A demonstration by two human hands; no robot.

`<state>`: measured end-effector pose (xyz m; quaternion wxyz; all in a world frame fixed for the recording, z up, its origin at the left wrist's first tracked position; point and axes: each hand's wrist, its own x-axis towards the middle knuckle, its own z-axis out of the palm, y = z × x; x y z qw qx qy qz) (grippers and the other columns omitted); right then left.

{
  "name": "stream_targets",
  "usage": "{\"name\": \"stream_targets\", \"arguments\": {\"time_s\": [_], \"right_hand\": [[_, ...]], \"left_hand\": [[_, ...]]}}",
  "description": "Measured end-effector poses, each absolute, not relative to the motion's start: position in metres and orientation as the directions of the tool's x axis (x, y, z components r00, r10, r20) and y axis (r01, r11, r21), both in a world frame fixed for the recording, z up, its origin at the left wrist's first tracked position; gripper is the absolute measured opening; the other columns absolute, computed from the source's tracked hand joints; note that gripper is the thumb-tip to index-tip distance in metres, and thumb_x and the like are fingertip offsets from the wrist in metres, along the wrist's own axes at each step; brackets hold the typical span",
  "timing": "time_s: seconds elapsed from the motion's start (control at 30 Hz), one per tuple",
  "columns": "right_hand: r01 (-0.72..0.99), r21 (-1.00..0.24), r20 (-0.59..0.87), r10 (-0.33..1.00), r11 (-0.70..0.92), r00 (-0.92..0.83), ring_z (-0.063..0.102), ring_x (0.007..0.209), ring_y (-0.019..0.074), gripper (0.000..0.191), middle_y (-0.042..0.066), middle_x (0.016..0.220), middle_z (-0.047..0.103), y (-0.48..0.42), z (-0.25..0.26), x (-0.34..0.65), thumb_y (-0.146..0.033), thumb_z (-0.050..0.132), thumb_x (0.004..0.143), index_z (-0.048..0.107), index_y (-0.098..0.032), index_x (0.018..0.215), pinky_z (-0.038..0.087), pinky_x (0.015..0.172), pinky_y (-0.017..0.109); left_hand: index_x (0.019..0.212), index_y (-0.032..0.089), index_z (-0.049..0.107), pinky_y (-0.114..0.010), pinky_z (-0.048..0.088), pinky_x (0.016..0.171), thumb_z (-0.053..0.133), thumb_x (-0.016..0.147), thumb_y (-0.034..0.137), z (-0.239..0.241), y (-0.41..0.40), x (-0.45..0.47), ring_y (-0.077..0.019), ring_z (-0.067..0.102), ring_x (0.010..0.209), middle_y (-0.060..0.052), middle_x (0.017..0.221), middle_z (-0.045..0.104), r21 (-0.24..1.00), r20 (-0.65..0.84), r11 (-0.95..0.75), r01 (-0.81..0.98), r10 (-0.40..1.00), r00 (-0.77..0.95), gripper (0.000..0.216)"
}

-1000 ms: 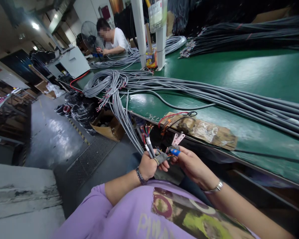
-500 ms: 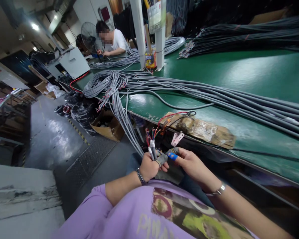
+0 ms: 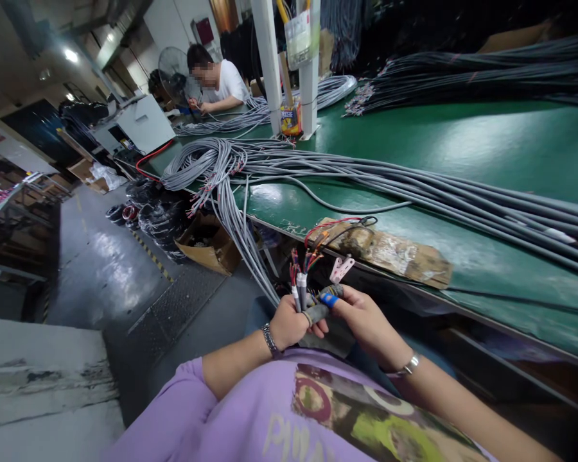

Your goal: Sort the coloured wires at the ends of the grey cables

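My left hand [image 3: 289,323] is closed around a few grey cable ends [image 3: 299,290] whose stripped coloured wires stick upward. The cables run from a grey bundle [image 3: 241,234] hanging off the green table's [image 3: 462,147] edge. My right hand [image 3: 363,317] sits right beside it, fingers with grey and blue finger covers pinched at the wires near my left thumb. Both hands hover over my lap, just in front of the table edge.
A long grey cable bundle [image 3: 414,189] lies across the table. A brown board with small wires [image 3: 390,247] sits near the edge. White posts [image 3: 270,64] stand at the back. Another person [image 3: 216,80] works at the far end. Boxes and coils [image 3: 173,224] litter the floor.
The cable ends in my left hand have shifted a little to the right and stand more upright. My right hand has drawn closer to my left hand.
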<state>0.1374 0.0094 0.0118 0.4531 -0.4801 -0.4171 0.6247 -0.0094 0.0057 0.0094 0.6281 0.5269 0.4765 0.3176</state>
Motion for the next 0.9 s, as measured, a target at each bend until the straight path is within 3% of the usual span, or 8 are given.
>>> {"name": "stream_targets", "arguments": {"time_s": [0.13,0.27,0.37,0.57,0.8,0.9], "right_hand": [[-0.402,-0.833,-0.386,0.92,-0.38,-0.069,0.044,0.051,0.0101,0.04,-0.003,0.056,0.051,0.014,0.004,0.141,-0.049,0.081,0.055,0.056,-0.019,0.064,0.038,0.05,0.025],[-0.485,-0.762,-0.396,0.901,-0.43,-0.177,0.048,0.057,0.0112,0.042,0.001,0.068,0.056,0.009,0.002,0.149,-0.053,0.08,0.056,0.062,-0.018,0.07,0.045,0.055,0.027],[-0.428,-0.797,-0.349,0.903,-0.426,-0.248,0.05,0.061,0.0125,0.044,0.001,0.069,0.056,0.004,0.004,0.15,-0.056,0.078,0.06,0.063,-0.018,0.075,0.045,0.058,0.027],[-0.174,-0.947,-0.245,0.958,-0.269,-0.149,0.044,0.056,0.0118,0.037,0.0,0.063,0.054,0.004,0.008,0.146,-0.05,0.079,0.061,0.063,-0.018,0.071,0.038,0.054,0.026],[-0.127,-0.955,-0.23,0.942,-0.267,-0.245,0.043,0.057,0.0128,0.033,0.0,0.061,0.054,0.003,0.003,0.146,-0.048,0.076,0.063,0.062,-0.019,0.065,0.036,0.054,0.027],[-0.151,-0.94,-0.266,0.935,-0.305,-0.233,0.044,0.057,0.0128,0.036,0.0,0.061,0.053,0.004,0.004,0.147,-0.052,0.074,0.063,0.061,-0.018,0.066,0.037,0.054,0.027]], "left_hand": [[0.061,0.012,0.059,-0.02,0.039,0.043,0.065,0.072,0.057,0.01,0.003,-0.011,-0.0108,0.057,0.044,-0.006,0.056,0.064,0.974,-0.22,0.224,0.02,0.932,0.287,0.047],[0.066,0.012,0.059,-0.019,0.037,0.041,0.067,0.071,0.055,0.006,0.004,-0.012,-0.0101,0.056,0.042,-0.004,0.055,0.064,0.97,-0.223,0.239,-0.052,0.95,0.219,0.044],[0.066,0.013,0.058,-0.019,0.037,0.04,0.067,0.072,0.053,0.004,0.005,-0.012,-0.01,0.056,0.042,-0.004,0.055,0.063,0.97,-0.212,0.231,-0.073,0.955,0.208,0.042],[0.06,0.013,0.056,-0.019,0.037,0.041,0.064,0.074,0.052,0.006,0.004,-0.01,-0.01,0.056,0.042,-0.005,0.054,0.063,0.974,-0.213,0.222,-0.033,0.959,0.187,0.043],[0.073,0.013,0.06,-0.018,0.035,0.04,0.065,0.072,0.053,-0.001,0.006,-0.011,-0.0091,0.055,0.042,-0.002,0.056,0.063,0.97,-0.227,0.234,-0.071,0.969,0.094,0.04],[0.069,0.013,0.059,-0.018,0.035,0.04,0.066,0.071,0.052,-0.001,0.007,-0.01,-0.0088,0.054,0.041,-0.002,0.055,0.062,0.97,-0.227,0.234,-0.07,0.969,0.097,0.04]]}}
